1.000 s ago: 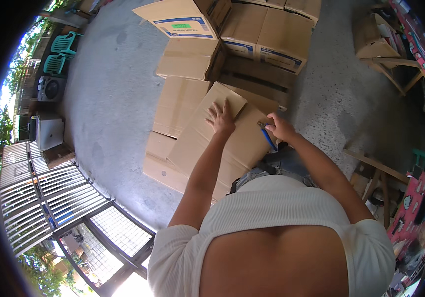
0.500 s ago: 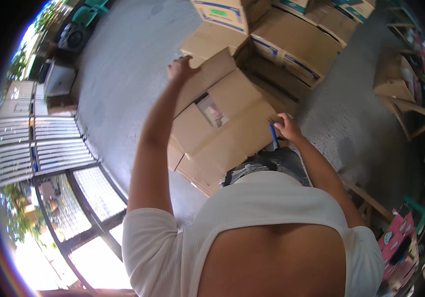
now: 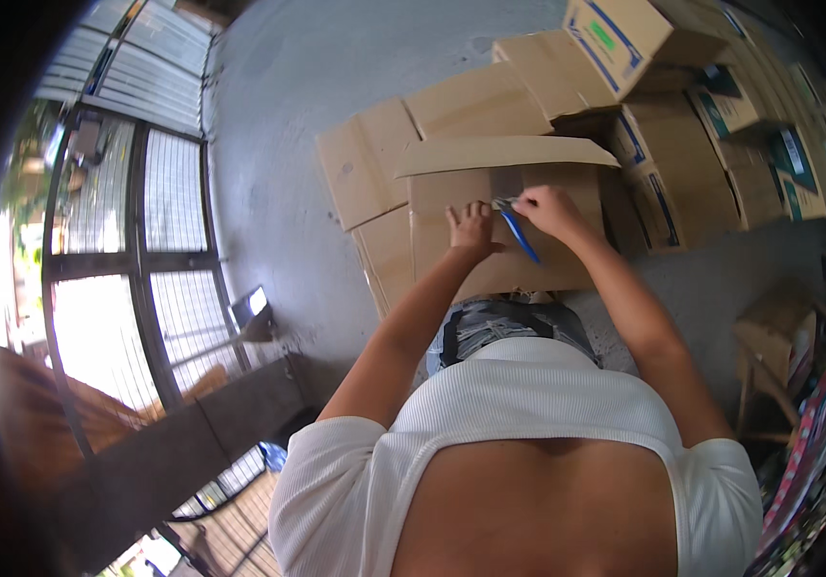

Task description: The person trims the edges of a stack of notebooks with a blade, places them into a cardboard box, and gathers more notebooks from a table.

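In front of my body sits a large brown cardboard box point(image 3: 461, 255), its long far flap point(image 3: 499, 152) standing partly up. My left hand point(image 3: 473, 228) rests on the cardboard with its fingers spread, holding nothing. Just right of it, my right hand point(image 3: 545, 209) is closed on the metal end of a blue-handled tool point(image 3: 521, 238). The handle slants down toward me over the box. The tool's exact kind is hard to make out, as my fingers partly cover its metal end.
Flattened cardboard point(image 3: 365, 163) lies on the grey floor point(image 3: 288, 115) beyond and left of the box. Several cartons point(image 3: 682, 163) are stacked at the far right. A metal-framed mesh gate point(image 3: 139, 202) stands at the left, and a wooden stand point(image 3: 769, 375) is at the right.
The view has turned left. My left hand has come from beyond the box's far edge down beside my right hand. The far flap now stands up, and the blue-handled tool is nearer the box's middle.
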Motion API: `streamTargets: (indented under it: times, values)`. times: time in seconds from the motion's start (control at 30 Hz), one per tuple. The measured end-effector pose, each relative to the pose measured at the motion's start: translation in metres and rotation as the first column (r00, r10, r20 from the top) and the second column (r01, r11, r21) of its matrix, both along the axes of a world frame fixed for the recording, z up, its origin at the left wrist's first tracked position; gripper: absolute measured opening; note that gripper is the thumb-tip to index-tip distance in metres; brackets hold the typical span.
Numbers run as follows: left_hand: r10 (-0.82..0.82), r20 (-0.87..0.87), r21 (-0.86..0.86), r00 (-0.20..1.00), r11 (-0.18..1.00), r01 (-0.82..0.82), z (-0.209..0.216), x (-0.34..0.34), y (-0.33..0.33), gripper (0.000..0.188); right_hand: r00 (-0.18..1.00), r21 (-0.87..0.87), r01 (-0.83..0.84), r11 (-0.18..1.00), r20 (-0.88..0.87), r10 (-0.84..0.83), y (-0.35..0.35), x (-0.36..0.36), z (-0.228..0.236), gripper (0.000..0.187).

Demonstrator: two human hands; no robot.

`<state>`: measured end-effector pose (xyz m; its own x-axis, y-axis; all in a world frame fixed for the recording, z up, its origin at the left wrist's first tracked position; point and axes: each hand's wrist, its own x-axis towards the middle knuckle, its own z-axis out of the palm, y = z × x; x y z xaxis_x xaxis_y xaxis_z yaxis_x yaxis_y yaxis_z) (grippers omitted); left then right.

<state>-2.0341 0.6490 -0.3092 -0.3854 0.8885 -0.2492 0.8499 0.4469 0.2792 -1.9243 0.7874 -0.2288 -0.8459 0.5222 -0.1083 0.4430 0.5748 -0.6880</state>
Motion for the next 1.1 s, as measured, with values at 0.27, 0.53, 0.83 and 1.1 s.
streamTargets:
  times: [0.27,0.53,0.83,1.1]
  values:
    - [0.05,0.142,0.131,0.989,0.989,-0.069,0.007,-0.022,0.01,0.082,0.777,0.149,-0.513,0.845,0.499,0.384,-0.1,-0.154,0.03,0.028]
    - [0.101,0.218,0.215,0.971,0.965,-0.148,0.019,-0.004,-0.002,0.067,0.622,0.165,-0.631,0.758,0.691,0.367,-0.127,-0.178,-0.008,0.025]
    - [-0.067,0.365,0.145,0.929,0.989,0.014,0.108,0.037,-0.076,0.045,0.754,0.152,-0.439,0.886,0.598,0.271,-0.105,-0.165,0.0,0.021]
    - [-0.575,0.545,0.036,0.611,0.744,0.668,0.098,0.009,-0.066,0.041,0.849,-0.254,-0.311,0.916,0.359,0.388,0.024,0.005,-0.094,0.026]
